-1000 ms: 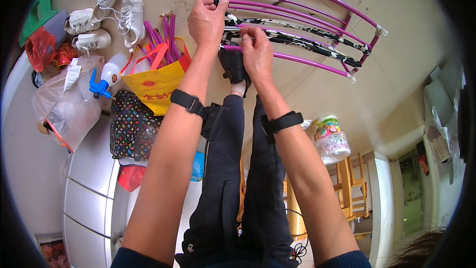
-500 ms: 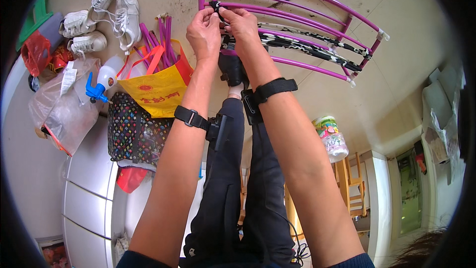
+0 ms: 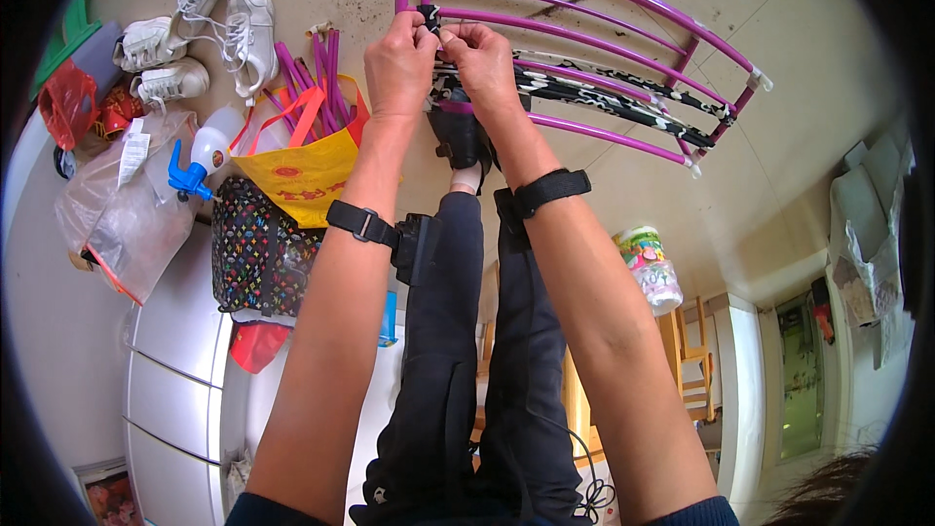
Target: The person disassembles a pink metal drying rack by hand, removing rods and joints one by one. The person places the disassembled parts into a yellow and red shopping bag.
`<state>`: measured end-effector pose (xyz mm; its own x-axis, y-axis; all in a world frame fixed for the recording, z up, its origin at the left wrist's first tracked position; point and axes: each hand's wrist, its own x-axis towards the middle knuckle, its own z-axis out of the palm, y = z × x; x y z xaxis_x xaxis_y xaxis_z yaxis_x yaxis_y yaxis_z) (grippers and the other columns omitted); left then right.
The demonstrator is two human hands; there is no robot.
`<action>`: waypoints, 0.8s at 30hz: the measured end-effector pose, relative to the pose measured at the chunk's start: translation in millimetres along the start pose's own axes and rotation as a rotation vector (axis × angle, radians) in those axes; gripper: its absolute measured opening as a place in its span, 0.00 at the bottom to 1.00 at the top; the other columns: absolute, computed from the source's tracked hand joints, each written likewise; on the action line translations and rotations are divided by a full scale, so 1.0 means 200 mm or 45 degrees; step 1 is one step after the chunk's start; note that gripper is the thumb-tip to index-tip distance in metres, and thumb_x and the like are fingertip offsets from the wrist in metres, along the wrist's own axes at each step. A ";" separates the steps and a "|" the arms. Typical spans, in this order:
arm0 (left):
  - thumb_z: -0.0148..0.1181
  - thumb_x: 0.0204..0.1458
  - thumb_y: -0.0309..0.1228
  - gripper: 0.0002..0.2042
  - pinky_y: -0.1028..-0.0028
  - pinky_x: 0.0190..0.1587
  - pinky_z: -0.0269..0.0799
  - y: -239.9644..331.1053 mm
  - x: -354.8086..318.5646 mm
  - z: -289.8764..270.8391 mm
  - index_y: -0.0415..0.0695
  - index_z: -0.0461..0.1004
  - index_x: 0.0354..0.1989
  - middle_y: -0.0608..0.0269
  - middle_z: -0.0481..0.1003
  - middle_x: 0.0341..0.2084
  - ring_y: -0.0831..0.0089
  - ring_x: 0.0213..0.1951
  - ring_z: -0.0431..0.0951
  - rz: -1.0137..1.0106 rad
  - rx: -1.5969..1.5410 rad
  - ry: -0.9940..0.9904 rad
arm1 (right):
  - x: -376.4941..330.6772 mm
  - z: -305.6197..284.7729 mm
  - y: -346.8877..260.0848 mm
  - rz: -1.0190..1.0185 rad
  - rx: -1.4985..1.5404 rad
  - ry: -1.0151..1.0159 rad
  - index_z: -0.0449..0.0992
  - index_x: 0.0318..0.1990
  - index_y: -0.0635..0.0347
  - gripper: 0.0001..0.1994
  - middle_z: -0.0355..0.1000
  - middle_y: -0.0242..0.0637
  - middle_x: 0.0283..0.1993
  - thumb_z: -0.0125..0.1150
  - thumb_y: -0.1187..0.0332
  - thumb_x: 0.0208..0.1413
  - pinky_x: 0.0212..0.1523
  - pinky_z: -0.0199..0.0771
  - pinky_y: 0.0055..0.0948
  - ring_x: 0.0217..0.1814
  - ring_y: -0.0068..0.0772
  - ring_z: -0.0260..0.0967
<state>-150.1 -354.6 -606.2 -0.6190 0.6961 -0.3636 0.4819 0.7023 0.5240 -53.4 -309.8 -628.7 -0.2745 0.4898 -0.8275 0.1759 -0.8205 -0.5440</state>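
A purple tube rack [image 3: 584, 1] with white corner joints lies on the floor ahead of me. Black-and-white patterned fabric [image 3: 575, 91] runs along its nearer tubes, and a dark end of it wraps a tube at the left. My left hand [image 3: 399, 68] pinches that fabric end with thumb and forefinger. Close beside it, my right hand [image 3: 479, 60] is closed with its fingertips on the same fabric. The fingers hide part of the grip. My foot in a black shoe [image 3: 458, 136] is just below the hands, against the rack's near side.
To the left, a yellow bag [image 3: 302, 185] holds several purple tubes, beside a spray bottle [image 3: 209, 151] with a blue head. White sneakers [image 3: 250, 34] lie farther off. A dark patterned bag [image 3: 258, 244] stands nearer me. Wrapped rolls [image 3: 648, 268] are at the right.
Both hands have shifted slightly down the fabric end, and more of it shows above the fingers. My left forearm has swung a little to the left.
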 end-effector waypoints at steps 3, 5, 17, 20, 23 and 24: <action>0.58 0.52 0.24 0.08 0.78 0.29 0.76 -0.02 0.01 -0.01 0.36 0.76 0.39 0.62 0.78 0.23 0.77 0.27 0.80 -0.076 -0.234 -0.053 | -0.01 0.01 -0.01 -0.001 0.054 0.046 0.75 0.42 0.71 0.11 0.73 0.32 0.32 0.62 0.72 0.54 0.36 0.68 0.21 0.33 0.21 0.67; 0.58 0.52 0.24 0.08 0.79 0.29 0.76 -0.03 0.01 -0.02 0.35 0.76 0.40 0.62 0.78 0.25 0.78 0.27 0.80 -0.185 -0.482 -0.110 | -0.02 0.00 -0.03 -0.030 0.167 -0.010 0.75 0.42 0.70 0.11 0.73 0.32 0.33 0.62 0.72 0.54 0.37 0.68 0.20 0.33 0.19 0.67; 0.57 0.52 0.25 0.09 0.81 0.30 0.75 -0.07 0.06 -0.11 0.35 0.74 0.40 0.66 0.76 0.24 0.81 0.24 0.77 -0.366 -0.780 -0.400 | 0.04 -0.05 -0.10 0.358 0.292 -0.266 0.75 0.40 0.65 0.09 0.74 0.32 0.35 0.62 0.70 0.54 0.36 0.70 0.17 0.35 0.19 0.70; 0.58 0.52 0.27 0.09 0.81 0.31 0.74 -0.06 0.06 -0.11 0.36 0.74 0.40 0.67 0.76 0.24 0.81 0.25 0.77 -0.361 -0.778 -0.402 | 0.07 -0.05 -0.11 0.476 0.450 -0.254 0.75 0.38 0.65 0.08 0.74 0.33 0.34 0.62 0.71 0.54 0.35 0.72 0.19 0.34 0.20 0.71; 0.60 0.53 0.26 0.10 0.81 0.33 0.74 -0.05 0.03 -0.10 0.36 0.73 0.41 0.66 0.76 0.28 0.81 0.29 0.77 -0.340 -0.765 -0.362 | 0.08 -0.06 -0.09 0.507 0.548 -0.285 0.74 0.38 0.65 0.07 0.73 0.32 0.33 0.61 0.71 0.54 0.37 0.73 0.21 0.32 0.21 0.69; 0.60 0.53 0.26 0.11 0.81 0.34 0.74 -0.04 0.02 -0.10 0.36 0.72 0.43 0.66 0.75 0.30 0.81 0.31 0.77 -0.298 -0.704 -0.346 | 0.09 -0.07 -0.08 0.521 0.573 -0.284 0.74 0.38 0.65 0.07 0.72 0.32 0.32 0.61 0.72 0.54 0.37 0.73 0.21 0.31 0.22 0.69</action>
<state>-168.0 -360.4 -595.9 -0.4553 0.5983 -0.6593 -0.0808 0.7097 0.6998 -48.7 -284.6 -636.9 -0.4678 0.0780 -0.8804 -0.0921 -0.9950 -0.0392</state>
